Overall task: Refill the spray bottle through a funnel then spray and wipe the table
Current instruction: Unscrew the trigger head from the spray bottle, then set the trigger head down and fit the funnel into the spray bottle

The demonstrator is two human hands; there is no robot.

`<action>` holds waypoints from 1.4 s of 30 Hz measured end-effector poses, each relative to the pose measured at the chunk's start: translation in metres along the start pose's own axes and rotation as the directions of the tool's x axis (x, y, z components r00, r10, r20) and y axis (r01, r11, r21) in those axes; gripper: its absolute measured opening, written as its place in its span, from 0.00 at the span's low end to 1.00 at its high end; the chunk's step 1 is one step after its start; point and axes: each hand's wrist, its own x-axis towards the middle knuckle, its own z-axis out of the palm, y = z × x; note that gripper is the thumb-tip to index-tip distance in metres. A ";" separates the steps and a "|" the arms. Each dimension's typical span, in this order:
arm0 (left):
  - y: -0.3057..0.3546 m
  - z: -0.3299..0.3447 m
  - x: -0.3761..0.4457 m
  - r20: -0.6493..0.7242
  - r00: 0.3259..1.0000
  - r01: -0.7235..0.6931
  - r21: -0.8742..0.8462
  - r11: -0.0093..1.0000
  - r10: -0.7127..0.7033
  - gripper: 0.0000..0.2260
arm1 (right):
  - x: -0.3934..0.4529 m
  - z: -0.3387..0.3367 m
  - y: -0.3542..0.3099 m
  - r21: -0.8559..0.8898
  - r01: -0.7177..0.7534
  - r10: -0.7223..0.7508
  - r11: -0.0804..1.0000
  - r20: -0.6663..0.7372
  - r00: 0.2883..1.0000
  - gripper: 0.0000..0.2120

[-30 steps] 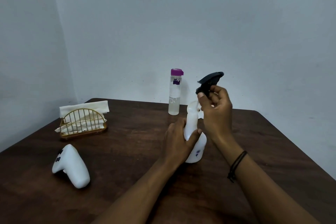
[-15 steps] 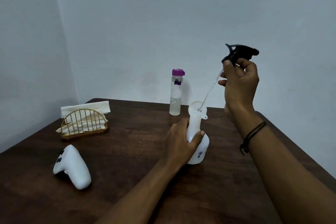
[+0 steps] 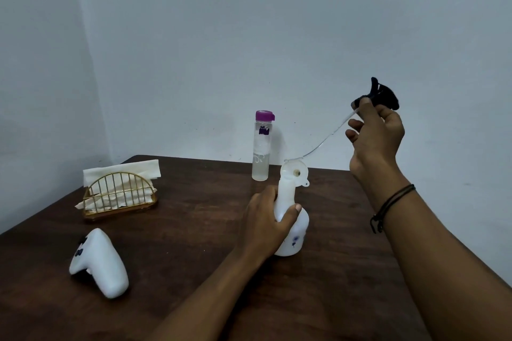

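Your left hand (image 3: 266, 219) grips the white spray bottle (image 3: 291, 224) standing on the counter (image 3: 346, 271). Your right hand (image 3: 374, 135), raised to its right, pinches the black sprayer head (image 3: 383, 95); its tube (image 3: 324, 141) hangs toward the bottle mouth.

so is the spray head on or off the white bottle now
Off. The right hand holds the black spray head up and to the right, its dip tube trailing to the funnel in the white bottle.
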 end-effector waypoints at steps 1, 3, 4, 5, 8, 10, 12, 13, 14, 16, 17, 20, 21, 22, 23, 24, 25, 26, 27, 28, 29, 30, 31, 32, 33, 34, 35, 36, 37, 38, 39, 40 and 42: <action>-0.001 0.000 0.001 -0.003 1.000 0.000 0.007 1.000 0.000 0.20 | 0.001 -0.003 0.003 -0.004 -0.014 0.014 1.000 0.009 1.000 0.14; -0.002 -0.002 0.002 -0.005 1.000 -0.003 0.014 1.000 0.003 0.20 | 0.001 -0.010 0.009 -0.020 -0.050 0.051 0.999 0.046 0.998 0.13; -0.002 -0.002 0.002 -0.006 1.000 -0.004 0.013 1.000 0.004 0.20 | 0.000 -0.014 0.013 -0.032 -0.071 0.073 0.997 0.068 0.995 0.12; -0.002 -0.004 0.002 -0.013 1.000 -0.005 0.015 1.000 0.005 0.20 | 0.000 -0.017 0.016 -0.045 -0.093 0.097 0.995 0.090 0.991 0.11; -0.005 -0.004 0.004 -0.041 0.999 -0.011 0.026 1.000 0.012 0.20 | -0.003 -0.025 0.024 -0.070 -0.157 0.165 0.985 0.121 0.979 0.07; -0.008 -0.005 0.006 -0.045 0.999 0.003 0.023 1.000 -0.002 0.21 | -0.003 -0.030 0.026 -0.075 -0.185 0.194 0.980 0.126 0.973 0.05; -0.008 -0.005 0.007 -0.048 0.999 0.006 0.020 1.000 -0.005 0.21 | -0.002 -0.035 0.024 -0.079 -0.202 0.210 0.976 0.120 0.970 0.05; -0.008 -0.005 0.007 -0.052 0.999 0.006 0.018 1.000 -0.005 0.21 | 0.000 -0.038 0.024 -0.080 -0.208 0.217 0.975 0.120 0.969 0.05; -0.008 -0.004 0.006 -0.054 0.999 0.009 0.016 1.000 -0.008 0.20 | 0.000 -0.041 0.024 -0.081 -0.218 0.227 0.973 0.125 0.966 0.05; -0.008 -0.004 0.006 -0.049 0.999 0.016 0.015 1.000 -0.016 0.21 | 0.001 -0.047 0.027 -0.092 -0.251 0.263 0.963 0.145 0.954 0.05; -0.008 -0.004 0.006 -0.043 0.999 0.022 0.016 1.000 -0.021 0.22 | 0.001 -0.050 0.029 -0.097 -0.275 0.287 0.957 0.155 0.945 0.06; -0.008 -0.004 0.005 -0.039 0.999 0.024 0.018 1.000 -0.023 0.22 | 0.001 -0.062 0.037 -0.115 -0.363 0.379 0.925 0.201 0.903 0.09; -0.007 -0.004 0.005 -0.039 0.999 0.026 0.017 1.000 -0.025 0.22 | 0.002 -0.067 0.041 -0.127 -0.393 0.413 0.910 0.220 0.884 0.09; -0.007 -0.004 0.005 -0.040 0.999 0.029 0.016 0.999 -0.028 0.22 | 0.002 -0.070 0.044 -0.138 -0.428 0.450 0.893 0.238 0.861 0.09; -0.007 -0.004 0.005 -0.044 0.999 0.031 0.016 0.999 -0.030 0.22 | 0.003 -0.073 0.047 -0.143 -0.470 0.491 0.871 0.250 0.834 0.09; -0.007 -0.004 0.005 -0.046 0.998 0.032 0.016 0.999 -0.031 0.22 | 0.003 -0.076 0.050 -0.142 -0.519 0.537 0.843 0.255 0.804 0.08; -0.006 -0.005 0.005 -0.049 0.998 0.030 0.015 0.999 -0.030 0.22 | 0.003 -0.079 0.052 -0.131 -0.571 0.584 0.811 0.253 0.771 0.08; -0.006 -0.005 0.005 -0.047 0.998 0.029 0.015 0.999 -0.028 0.21 | 0.003 -0.083 0.054 -0.108 -0.622 0.627 0.775 0.246 0.739 0.08; -0.006 -0.005 0.005 -0.046 0.999 0.026 0.017 1.000 -0.025 0.21 | 0.003 -0.086 0.057 -0.080 -0.668 0.665 0.740 0.239 0.708 0.08; -0.005 -0.005 0.005 -0.045 0.999 0.024 0.018 1.000 -0.023 0.20 | 0.002 -0.090 0.059 -0.062 -0.704 0.697 0.708 0.228 0.680 0.08; -0.004 -0.005 0.004 -0.043 0.999 0.025 0.021 0.999 -0.024 0.20 | 0.001 -0.095 0.062 -0.059 -0.728 0.721 0.683 0.212 0.660 0.09; -0.004 -0.005 0.004 -0.042 0.999 0.026 0.023 0.999 -0.025 0.21 | 0.000 -0.099 0.065 -0.065 -0.744 0.740 0.665 0.194 0.644 0.09; -0.003 -0.005 0.004 -0.041 0.999 0.028 0.024 0.999 -0.027 0.21 | -0.002 -0.102 0.067 -0.072 -0.755 0.753 0.652 0.177 0.633 0.10; -0.003 -0.004 0.004 -0.041 0.999 0.028 0.022 0.999 -0.027 0.21 | -0.003 -0.105 0.069 -0.077 -0.763 0.764 0.642 0.160 0.626 0.10; -0.002 -0.004 0.004 -0.040 0.999 0.027 0.019 0.999 -0.026 0.21 | -0.003 -0.107 0.072 -0.084 -0.768 0.770 0.636 0.143 0.622 0.09; -0.002 -0.005 0.004 -0.037 0.999 0.024 0.016 1.000 -0.024 0.21 | -0.003 -0.109 0.074 -0.107 -0.766 0.773 0.634 0.124 0.622 0.09; -0.002 -0.005 0.003 -0.035 0.999 0.023 0.013 1.000 -0.022 0.21 | -0.002 -0.111 0.077 -0.146 -0.756 0.770 0.638 0.109 0.629 0.10; -0.002 -0.005 0.003 -0.035 0.999 0.020 0.012 1.000 -0.020 0.21 | -0.002 -0.113 0.079 -0.196 -0.738 0.762 0.645 0.095 0.641 0.10; -0.003 -0.005 0.003 -0.040 0.999 0.018 0.010 1.000 -0.018 0.21 | -0.001 -0.114 0.083 -0.245 -0.714 0.747 0.656 0.080 0.660 0.10; -0.003 -0.006 0.003 -0.045 0.999 0.019 0.008 1.000 -0.019 0.21 | 0.000 -0.115 0.085 -0.290 -0.686 0.728 0.667 0.060 0.683 0.09; -0.003 -0.005 0.003 -0.048 0.999 0.023 0.006 1.000 -0.023 0.21 | 0.000 -0.117 0.088 -0.333 -0.660 0.709 0.674 0.039 0.704 0.09; -0.003 -0.005 0.003 -0.050 0.998 0.023 0.005 1.000 -0.023 0.21 | 0.001 -0.118 0.089 -0.366 -0.640 0.692 0.676 0.015 0.722 0.08; -0.003 -0.005 0.003 -0.046 0.999 0.025 0.003 1.000 -0.024 0.21 | 0.001 -0.121 0.089 -0.393 -0.627 0.677 0.673 -0.014 0.736 0.08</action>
